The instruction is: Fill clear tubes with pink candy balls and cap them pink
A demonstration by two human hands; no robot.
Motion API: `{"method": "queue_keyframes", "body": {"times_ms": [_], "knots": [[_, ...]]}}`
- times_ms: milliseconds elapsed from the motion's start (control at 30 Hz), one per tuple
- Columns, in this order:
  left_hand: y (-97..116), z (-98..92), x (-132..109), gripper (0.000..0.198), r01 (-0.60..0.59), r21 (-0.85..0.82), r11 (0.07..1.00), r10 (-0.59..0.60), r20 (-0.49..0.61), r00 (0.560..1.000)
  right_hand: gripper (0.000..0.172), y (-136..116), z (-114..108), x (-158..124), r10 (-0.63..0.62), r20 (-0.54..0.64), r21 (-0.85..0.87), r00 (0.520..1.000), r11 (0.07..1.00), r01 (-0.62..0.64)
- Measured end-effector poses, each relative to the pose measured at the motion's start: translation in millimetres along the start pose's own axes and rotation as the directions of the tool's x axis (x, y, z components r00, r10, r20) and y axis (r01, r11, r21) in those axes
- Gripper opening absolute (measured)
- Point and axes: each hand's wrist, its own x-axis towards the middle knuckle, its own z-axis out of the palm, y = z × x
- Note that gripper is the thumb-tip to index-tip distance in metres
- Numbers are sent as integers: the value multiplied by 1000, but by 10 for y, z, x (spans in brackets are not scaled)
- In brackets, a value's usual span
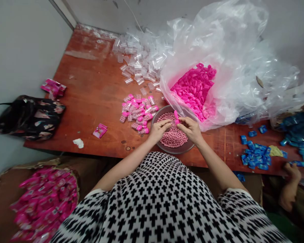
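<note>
Over a grey bowl (164, 149) of small pink beads (173, 139), my two hands meet at chest height. In my right hand (192, 129), thumb and fingers pinch a bright pink plastic cap (176, 117) with its flap standing up. My left hand (159, 131) is closed in a pinch on what looks like a small clear plastic tube (171, 125), close against the cap; its far end is partly hidden by the fingers. Left of the bowl lies a pile of bead-filled tubes with pink caps (139, 113).
Empty clear tubes (142, 60) heap at the back. A large plastic bag (233, 67) spills pink caps (195, 89). Blue packets (257, 155) lie right, near another person's hand (292, 172). Left are a dark floral bag (38, 118), a pink packet (100, 130) and a box of pink packets (48, 199).
</note>
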Motion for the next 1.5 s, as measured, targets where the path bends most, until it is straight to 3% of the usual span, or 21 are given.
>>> {"method": "queue_keyframes", "body": {"times_ms": [267, 400, 500, 733, 833, 1033, 1133, 1233, 1367, 1500], "knots": [[107, -34, 3, 39, -54, 75, 996, 53, 4, 999, 23, -69, -59, 55, -88, -28, -96, 996, 992, 85], [80, -23, -1, 38, -90, 91, 992, 90, 2, 996, 22, -68, -2, 54, -91, 12, -45, 996, 995, 92], [40, -26, -3, 37, -105, 123, 987, 106, -5, 994, 21, -79, 36, 41, -123, 23, -112, 992, 986, 125], [127, -71, -26, 21, -334, 399, 854, 323, 98, 941, 18, -45, 72, 35, -211, 87, -249, 974, 942, 226], [188, -88, -39, 22, -357, 473, 806, 311, 177, 934, 17, -25, 72, 29, -225, 119, -229, 967, 942, 247], [267, -99, -46, 22, -268, 380, 885, 187, 236, 953, 13, -80, -29, -6, -194, 196, -204, 961, 951, 234], [281, -75, -46, 24, -259, 444, 858, 172, 227, 959, 14, -64, -40, -11, -194, 215, -253, 957, 936, 247], [238, -62, -38, 20, -250, 450, 858, 191, 173, 966, 17, -29, -20, 6, -130, 205, -121, 970, 980, 157], [129, -90, -35, 29, -139, 244, 960, 119, 95, 988, 21, -38, -3, 59, -10, 191, 46, 982, 999, 2], [94, -105, -49, 33, -56, 144, 988, 46, 75, 996, 27, -66, 13, 114, 154, 249, 138, 956, 972, -192]]}}
